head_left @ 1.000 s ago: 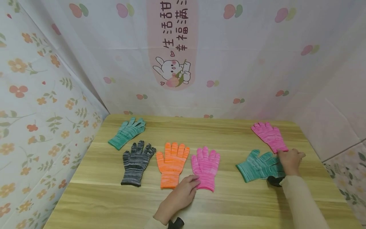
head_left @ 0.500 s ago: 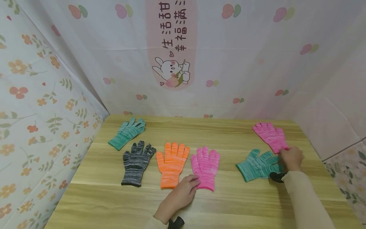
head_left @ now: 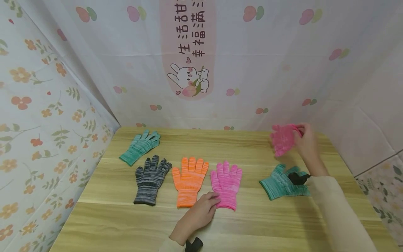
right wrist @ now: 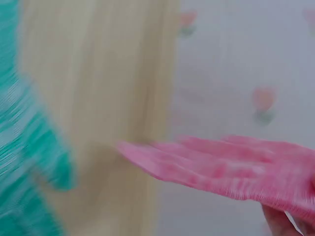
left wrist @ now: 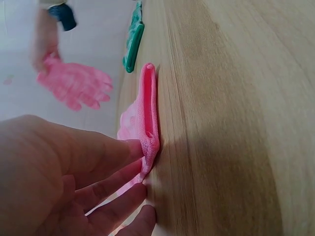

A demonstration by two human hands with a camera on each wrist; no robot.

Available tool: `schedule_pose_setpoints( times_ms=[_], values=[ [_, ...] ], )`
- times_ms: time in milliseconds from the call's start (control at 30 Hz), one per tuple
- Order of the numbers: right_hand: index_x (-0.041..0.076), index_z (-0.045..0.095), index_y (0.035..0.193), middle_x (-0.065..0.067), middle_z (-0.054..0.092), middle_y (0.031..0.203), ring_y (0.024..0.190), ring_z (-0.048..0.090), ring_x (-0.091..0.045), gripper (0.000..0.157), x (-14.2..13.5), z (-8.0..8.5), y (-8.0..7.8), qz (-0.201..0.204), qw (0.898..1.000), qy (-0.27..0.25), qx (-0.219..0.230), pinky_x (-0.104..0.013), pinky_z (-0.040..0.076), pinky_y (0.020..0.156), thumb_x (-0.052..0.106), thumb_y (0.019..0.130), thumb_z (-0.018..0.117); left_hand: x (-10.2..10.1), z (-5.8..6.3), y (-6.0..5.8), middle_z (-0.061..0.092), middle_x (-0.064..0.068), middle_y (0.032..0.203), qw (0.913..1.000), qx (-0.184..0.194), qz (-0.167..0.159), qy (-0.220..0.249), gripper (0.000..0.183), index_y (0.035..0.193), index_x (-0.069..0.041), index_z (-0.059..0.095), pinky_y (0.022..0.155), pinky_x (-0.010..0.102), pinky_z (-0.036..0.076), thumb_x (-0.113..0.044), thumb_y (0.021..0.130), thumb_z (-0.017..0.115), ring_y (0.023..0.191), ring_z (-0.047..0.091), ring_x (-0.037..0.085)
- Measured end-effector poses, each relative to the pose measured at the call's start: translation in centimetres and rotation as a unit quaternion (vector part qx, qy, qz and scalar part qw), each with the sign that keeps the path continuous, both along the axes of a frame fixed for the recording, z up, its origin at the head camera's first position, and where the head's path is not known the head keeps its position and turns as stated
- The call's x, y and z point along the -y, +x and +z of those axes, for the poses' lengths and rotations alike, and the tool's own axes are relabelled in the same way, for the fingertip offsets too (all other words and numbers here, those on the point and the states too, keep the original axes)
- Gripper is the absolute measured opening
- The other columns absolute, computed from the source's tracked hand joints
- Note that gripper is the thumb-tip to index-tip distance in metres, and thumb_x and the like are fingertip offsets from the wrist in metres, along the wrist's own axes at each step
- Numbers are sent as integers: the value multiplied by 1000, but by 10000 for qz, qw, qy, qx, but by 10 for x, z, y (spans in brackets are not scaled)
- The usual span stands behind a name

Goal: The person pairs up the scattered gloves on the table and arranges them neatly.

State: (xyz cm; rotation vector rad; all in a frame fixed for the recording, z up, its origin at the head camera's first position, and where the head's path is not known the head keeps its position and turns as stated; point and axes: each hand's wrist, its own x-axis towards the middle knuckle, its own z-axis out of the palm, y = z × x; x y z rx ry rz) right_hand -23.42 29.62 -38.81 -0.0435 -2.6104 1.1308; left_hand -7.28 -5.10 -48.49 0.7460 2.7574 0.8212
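My right hand [head_left: 306,141] grips a pink knit glove [head_left: 283,139] by its cuff, lifted above the far right of the table. In the right wrist view this lifted glove [right wrist: 221,169] stretches sideways with its fingers pointing left. Below the right forearm lies a teal glove [head_left: 280,182], partly covered by the black wrist strap. My left hand [head_left: 203,211] pinches the cuff corner of a second pink glove [head_left: 227,182], which lies flat with its fingers pointing away. Up close, the left thumb [left wrist: 120,150] presses at that cuff, and the cuff opening shows as a narrow slot.
An orange glove [head_left: 190,180] lies just left of the pink one, with a dark grey striped glove [head_left: 151,180] beside it. Another teal glove [head_left: 140,146] is at the table's far left corner. A printed curtain [head_left: 252,70] hangs right behind the wooden table [head_left: 126,224].
My right hand has picked the far pink glove up off the table by its cuff and moved it up and to the left. My left hand has stayed on the other pink glove.
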Motion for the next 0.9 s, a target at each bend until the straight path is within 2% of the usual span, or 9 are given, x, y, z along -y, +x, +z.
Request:
schedule_pose_setpoints(
  times_ms=[67,133,200,267,433,533,733,800,900],
  values=[
    [-7,45,122,-29,56,117,96,56,-24,38,17,15,0,432,9987,251,102,-8,41,69,22,98,42,0,0,-1,53,5,131,10000,8,-7,-31,31,122,-3,62,102,34,43,-9,93,51,121,50,21],
    [-6,50,121,-29,58,116,104,55,-37,38,35,27,1,865,9947,517,185,-22,49,78,24,98,46,0,-1,-1,53,5,131,10000,-22,-22,-25,31,122,-3,61,102,34,43,-9,93,51,121,51,21],
    [-4,53,119,-27,59,115,105,56,-39,36,52,36,2,1304,9887,682,280,-38,51,83,24,97,49,0,-1,-2,53,5,131,10000,-43,-21,-22,31,121,-3,62,102,34,43,-9,93,51,120,51,21],
    [-3,56,116,-25,61,112,105,57,-39,33,69,41,4,1666,9825,777,297,-52,48,87,22,96,52,0,-1,-2,53,5,131,10000,-51,-19,-11,30,121,-3,62,102,33,43,-9,94,50,120,51,21],
    [-1,60,111,-20,63,108,102,59,-34,23,107,38,7,2139,9728,869,203,-48,49,88,14,94,55,-1,0,-3,53,5,131,10000,13,1,-7,30,121,-3,62,102,33,43,-9,93,50,121,51,21],
    [0,61,107,-18,65,105,100,61,-32,19,125,27,11,2293,9681,1010,4,-46,52,85,11,93,55,-1,-1,-3,53,5,131,10000,45,18,9,30,120,-3,62,102,32,43,-8,93,51,120,51,21],
    [2,64,100,-13,67,94,85,64,-25,12,150,5,26,2686,9502,1531,-396,-37,55,72,6,89,60,-1,-3,-3,53,5,131,10000,63,16,32,30,121,-4,62,102,33,42,-8,93,50,121,51,20],
    [2,64,99,-13,67,93,81,64,-23,12,153,3,27,2648,9491,1637,-470,-35,55,69,5,89,60,-1,-3,-3,53,5,131,10000,47,20,46,30,120,-3,62,102,33,42,-8,93,50,121,51,21],
    [0,63,100,-16,67,94,80,65,-26,13,153,3,23,2417,9548,1646,-540,-36,54,68,3,89,59,-1,-3,-4,53,5,131,10000,34,26,43,30,121,-3,62,102,33,42,-8,93,50,121,51,21]
  ],
)
